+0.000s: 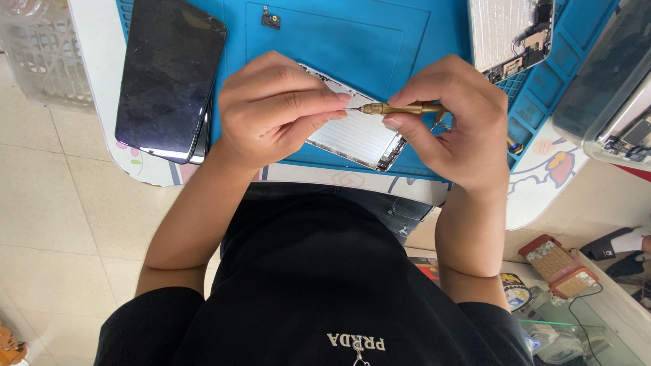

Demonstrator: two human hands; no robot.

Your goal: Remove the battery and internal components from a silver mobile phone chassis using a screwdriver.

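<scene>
My right hand [453, 122] grips a thin brass-coloured screwdriver [400, 108], held level with its tip pointing left. My left hand [271, 112] pinches at that tip with thumb and forefinger; whatever sits between the fingertips is too small to see. Beneath both hands lies an opened silver phone frame [359, 139] on a blue work mat [380, 41].
A dark phone with a cracked screen [166, 74] rests at the mat's left edge on another device. Another opened phone body [512, 34] lies top right, a small black part [270, 19] top centre. A clear plastic basket [44, 54] stands far left, a grey case [610, 88] far right.
</scene>
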